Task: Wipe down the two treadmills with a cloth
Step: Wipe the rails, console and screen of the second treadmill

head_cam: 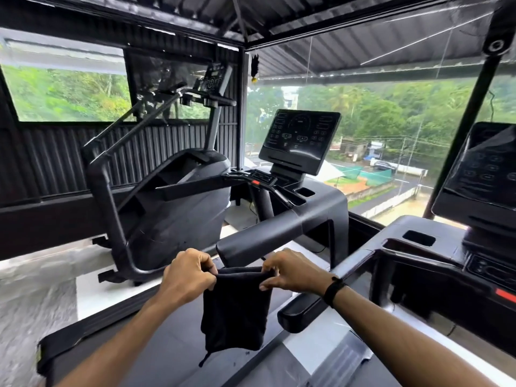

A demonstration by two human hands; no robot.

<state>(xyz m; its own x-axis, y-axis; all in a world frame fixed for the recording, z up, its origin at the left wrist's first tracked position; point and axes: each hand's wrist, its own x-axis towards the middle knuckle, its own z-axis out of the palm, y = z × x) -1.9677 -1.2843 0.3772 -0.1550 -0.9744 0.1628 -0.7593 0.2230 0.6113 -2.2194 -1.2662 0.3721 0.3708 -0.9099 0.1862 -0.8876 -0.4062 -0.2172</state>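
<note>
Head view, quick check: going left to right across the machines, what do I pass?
Stair climber → first treadmill's screen → second treadmill's screen. Nearer in, also left to right: left hand, black cloth, right hand.

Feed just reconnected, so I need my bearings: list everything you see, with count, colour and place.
cloth: one, black, hanging between both hands at centre bottom.
treadmill consoles: two, black; one ahead at centre, one at the right edge.
treadmill handrails: two, dark grey; one behind the cloth, one below the right wrist.
stair climber: one, black, at left.
windows: green trees and a road outside.
wristband: one, black, on the right wrist.
left hand: pinches the cloth's top left corner.
right hand: pinches the cloth's top right corner.
</note>
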